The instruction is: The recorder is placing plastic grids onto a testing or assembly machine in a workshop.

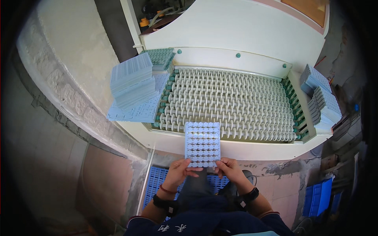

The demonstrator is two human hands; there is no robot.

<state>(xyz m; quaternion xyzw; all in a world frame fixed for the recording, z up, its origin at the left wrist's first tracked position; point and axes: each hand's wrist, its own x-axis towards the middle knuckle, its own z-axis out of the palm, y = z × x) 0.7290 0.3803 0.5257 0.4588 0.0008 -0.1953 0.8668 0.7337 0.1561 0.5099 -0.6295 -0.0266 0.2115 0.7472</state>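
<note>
My left hand (182,172) and my right hand (229,170) pinch the two near corners of a pale blue-white circuit board panel (202,144). Thumbs rest on its top face; some fingertips curl underneath, partly hidden. Rows of small cut-outs run across the panel. Its far part overlaps the near edge of a roller conveyor (232,106) with many white disc wheels; whether it touches the wheels I cannot tell.
A tall stack of similar panels (133,84) stands left of the conveyor, with a green rack (159,58) behind. More stacks (327,105) sit at the right end. The white machine housing (236,27) rises beyond. Blue crate (318,198) at lower right; blue grating (154,183) underfoot.
</note>
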